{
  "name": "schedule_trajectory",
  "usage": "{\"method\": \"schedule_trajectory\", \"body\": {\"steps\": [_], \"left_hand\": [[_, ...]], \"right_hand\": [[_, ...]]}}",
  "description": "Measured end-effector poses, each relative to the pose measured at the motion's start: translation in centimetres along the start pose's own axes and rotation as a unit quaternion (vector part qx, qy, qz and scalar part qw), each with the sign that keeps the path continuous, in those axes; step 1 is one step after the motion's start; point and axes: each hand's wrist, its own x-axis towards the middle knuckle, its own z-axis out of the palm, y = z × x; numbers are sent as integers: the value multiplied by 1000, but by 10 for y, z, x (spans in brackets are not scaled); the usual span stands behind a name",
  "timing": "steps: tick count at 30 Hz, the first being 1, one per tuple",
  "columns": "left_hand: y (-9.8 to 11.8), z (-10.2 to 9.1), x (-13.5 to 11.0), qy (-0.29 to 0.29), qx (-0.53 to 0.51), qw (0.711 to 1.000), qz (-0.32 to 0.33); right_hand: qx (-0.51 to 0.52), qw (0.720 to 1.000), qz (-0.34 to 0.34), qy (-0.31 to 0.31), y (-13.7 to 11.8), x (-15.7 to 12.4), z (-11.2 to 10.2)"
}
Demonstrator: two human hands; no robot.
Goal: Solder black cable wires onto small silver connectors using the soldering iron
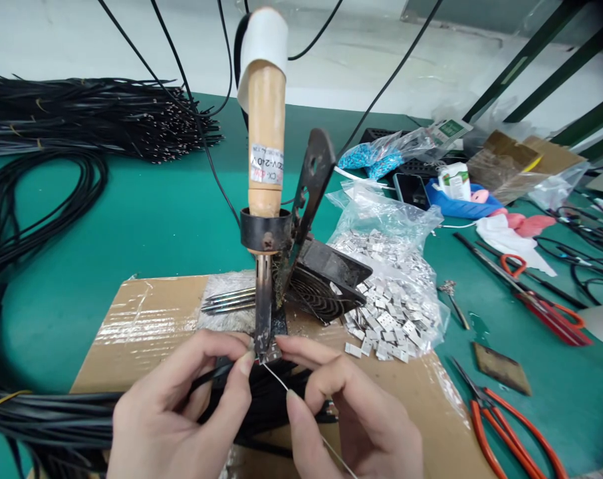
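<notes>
Teal surface (146,199) bears a taped brown cardboard sheet (141,332) under an upright wooden-handled soldering iron (265,140). Just below the iron's tip, left hand (176,406) pinches a thin black cable (211,380); right hand (356,419) pinches a thin silver wire (276,378).

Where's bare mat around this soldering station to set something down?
Widest patch: the green mat, between the black cable bundles and the soldering iron. A narrower strip runs between the plastic bag of metal terminals and the red-handled scissors. Crowded: the cardboard sheet under the left hand and right hand, and the far right.
</notes>
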Motion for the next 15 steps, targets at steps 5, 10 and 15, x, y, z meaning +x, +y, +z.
{"method": "schedule_trajectory", "body": {"steps": [5,10,15], "left_hand": [[0,-1,1,-2,5,1000,-2],[3,0,2,8,-8,1000,-2],[6,2,3,7,-7,1000,-5]], "right_hand": [[-6,1000,-22,14,5,0,3],[-4,1000,-26,14,5,2,1],[-5,1000,-25,-13,1,4,-2]]}}
